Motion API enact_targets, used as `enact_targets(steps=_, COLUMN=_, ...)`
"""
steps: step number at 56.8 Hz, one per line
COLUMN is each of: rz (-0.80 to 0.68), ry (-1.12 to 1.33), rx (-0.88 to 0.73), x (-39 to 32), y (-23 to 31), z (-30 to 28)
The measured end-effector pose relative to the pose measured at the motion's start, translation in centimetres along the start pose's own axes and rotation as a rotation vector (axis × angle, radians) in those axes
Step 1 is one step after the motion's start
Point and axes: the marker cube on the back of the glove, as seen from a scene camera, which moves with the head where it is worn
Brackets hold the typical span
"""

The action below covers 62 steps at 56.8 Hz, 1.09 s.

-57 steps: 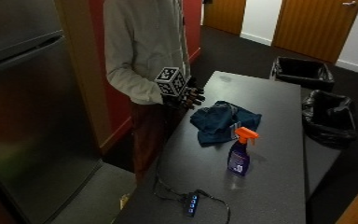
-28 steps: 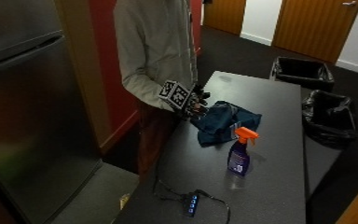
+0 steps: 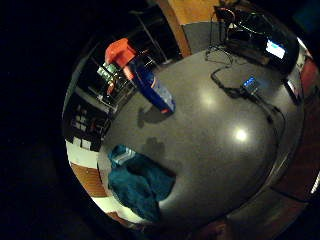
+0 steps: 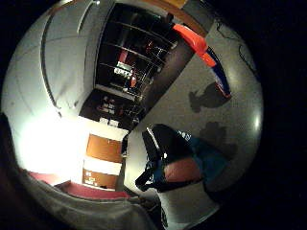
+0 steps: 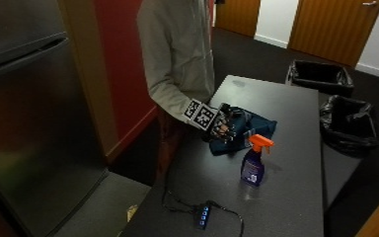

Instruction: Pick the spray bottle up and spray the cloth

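Since a second ago the gloved right hand has come forward from beside the person's body at the table edge, out over the near edge of the blue cloth, heading toward the spray bottle; bottle and cloth sit where they were. Hand now hovers above the cloth with fingers loosely spread and pointing down, holding nothing. Bottle stands upright on the grey table, just beside the cloth on the side toward the camera, orange trigger head on top, purple-blue body below; both palm views show it apart from the hand, with bare tabletop between. Judged handling: rigid plastic, light to moderate depending on fill, smooth and possibly a little slick on the body, tall enough to tip if knocked sideways. Best hold looks like the narrow neck under the trigger head, index finger free for the lever. Cloth is soft, crumpled, will not resist. Cabled device lies nearer the camera, clear of the path.
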Motion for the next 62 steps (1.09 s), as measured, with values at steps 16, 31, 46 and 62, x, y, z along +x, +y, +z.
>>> enact_targets(steps=16, rz=0.218, ry=-0.237, rx=0.084, x=1.2, y=-4.8, z=4.8)
enact_targets(steps=31, rz=0.335, ry=-0.358, rx=0.113, x=2.3, y=-8.1, z=8.4)
enact_targets(steps=46, rz=0.412, ry=-0.414, rx=0.165, x=1.9, y=-11.0, z=10.5)
enact_targets(steps=62, rz=0.402, ry=-0.325, rx=0.202, x=2.3, y=-13.6, z=10.9)
